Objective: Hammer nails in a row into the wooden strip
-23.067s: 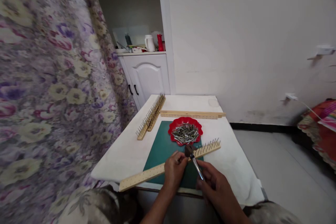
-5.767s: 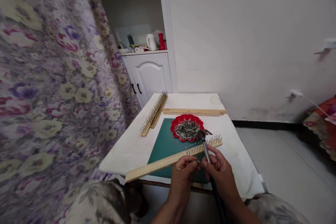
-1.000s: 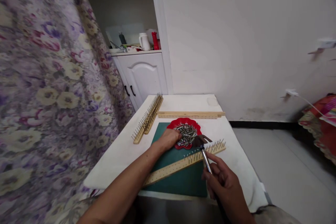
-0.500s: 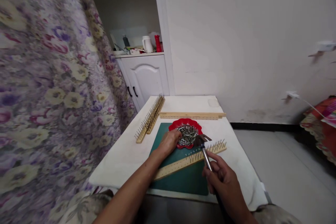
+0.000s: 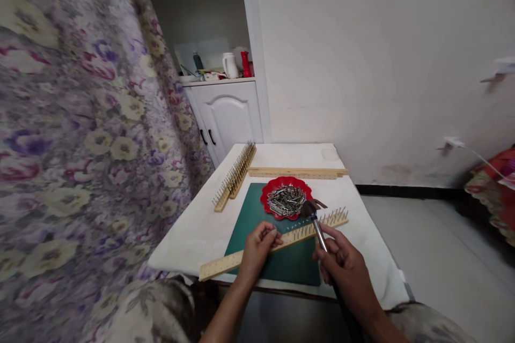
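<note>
My right hand (image 5: 346,265) is wrapped round the handle of a claw hammer (image 5: 317,228), its dark head up beside the red dish. My left hand (image 5: 260,246) is closed in a pinch over a wooden strip (image 5: 225,266); whatever is between the fingertips is too small to make out. The strip lies slantwise over a green cutting mat (image 5: 251,203). Rows of small holes mark its left part, and several nails (image 5: 333,217) stand upright in its right part. Just beyond sits a red scalloped dish (image 5: 265,188) heaped with loose silver nails (image 5: 286,200).
Strips full of upright nails (image 5: 237,171) lie at the table's left. More bare wooden strips (image 5: 298,172) lie across the back. A white cloth covers the table (image 5: 193,241). A floral curtain (image 5: 100,144) hangs at left; behind stand a white cabinet (image 5: 229,118) and a wall.
My left hand has left the nails in the red dish and come back toward me, over the wooden strip, fingers pinched. My right hand keeps the hammer in nearly the same place.
</note>
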Demonstrator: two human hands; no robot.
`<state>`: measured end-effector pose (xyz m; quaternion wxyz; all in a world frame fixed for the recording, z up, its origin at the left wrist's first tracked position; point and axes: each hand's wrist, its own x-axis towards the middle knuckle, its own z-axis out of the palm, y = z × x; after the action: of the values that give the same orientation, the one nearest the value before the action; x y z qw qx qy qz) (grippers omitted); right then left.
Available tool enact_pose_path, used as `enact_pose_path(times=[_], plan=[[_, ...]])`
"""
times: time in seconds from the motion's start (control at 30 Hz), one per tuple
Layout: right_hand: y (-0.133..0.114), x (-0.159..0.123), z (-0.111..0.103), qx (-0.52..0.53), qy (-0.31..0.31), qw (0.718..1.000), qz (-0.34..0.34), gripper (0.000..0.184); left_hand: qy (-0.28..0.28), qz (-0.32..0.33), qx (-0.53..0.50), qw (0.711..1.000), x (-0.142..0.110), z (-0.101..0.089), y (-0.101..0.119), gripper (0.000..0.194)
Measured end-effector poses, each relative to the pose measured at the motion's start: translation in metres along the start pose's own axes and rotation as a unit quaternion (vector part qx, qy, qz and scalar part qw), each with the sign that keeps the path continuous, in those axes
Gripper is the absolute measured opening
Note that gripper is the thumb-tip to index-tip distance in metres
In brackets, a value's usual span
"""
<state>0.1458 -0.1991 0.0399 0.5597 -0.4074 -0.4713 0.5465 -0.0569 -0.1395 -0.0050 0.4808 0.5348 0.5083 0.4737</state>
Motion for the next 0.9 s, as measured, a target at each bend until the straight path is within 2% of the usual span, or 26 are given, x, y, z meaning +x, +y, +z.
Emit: enact_pose_path(times=[0.1, 0.27, 0.57, 0.9], plan=[[0.0, 0.0, 0.001, -0.003, -0.003, 1.0, -0.003, 0.043, 0.0, 0.011, 0.041, 0.999, -0.004, 0.008, -0.002, 0.025], [-0.004, -0.001, 0.004, -0.001, -0.003, 1.0, 0.0, 0.043, 0.052, 0.056, 0.149, 0.986, -0.004, 0.018, -0.004, 0.019], [-0.004, -0.004, 0.004, -0.014, -0.001, 1.0, 0.007, 0.043, 0.05, 0.054, 0.198, 0.977, -0.004, 0.026, -0.002, 0.014], [-0.001, -0.003, 0.005, -0.012, -0.003, 1.0, 0.007, 0.041, 0.034, 0.095, 0.268, 0.958, -0.005, 0.026, 0.001, 0.014]])
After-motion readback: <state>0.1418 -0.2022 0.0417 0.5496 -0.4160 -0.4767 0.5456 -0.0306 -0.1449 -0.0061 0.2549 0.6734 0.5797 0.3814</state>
